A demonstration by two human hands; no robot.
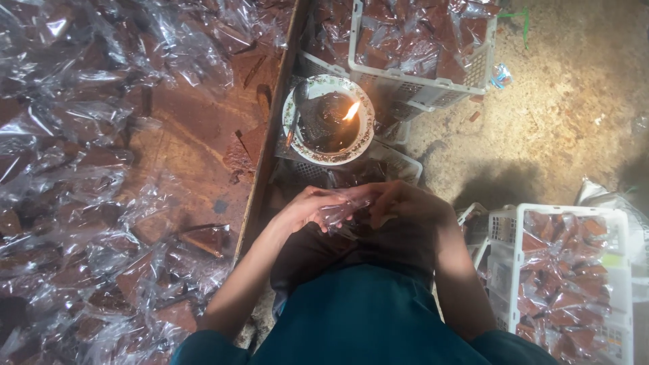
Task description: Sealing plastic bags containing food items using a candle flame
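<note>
Both hands met at the centre of the frame, just below the bowl. The left hand [305,208] and right hand [400,211] pinched a small clear plastic packet [341,211] between their fingertips, fingers curled closed on it from either side. What the packet held could not be told; it showed mostly as crinkled film.

Just above the hands sat a round white bowl [328,120] with a patterned rim, dark inside, with a small flame [351,110] burning at its upper right.

The left half of the frame was taken up by a wooden board [196,135] strewn with brown wedge-shaped pieces in clear wrappers [81,203], heaped thickest along the left and bottom edges.

A white plastic crate [419,47] of wrapped brown pieces stood at upper centre. A second white crate [574,270], also filled, stood at lower right, near the right forearm. Bare sandy floor [561,115] lay at upper right.
</note>
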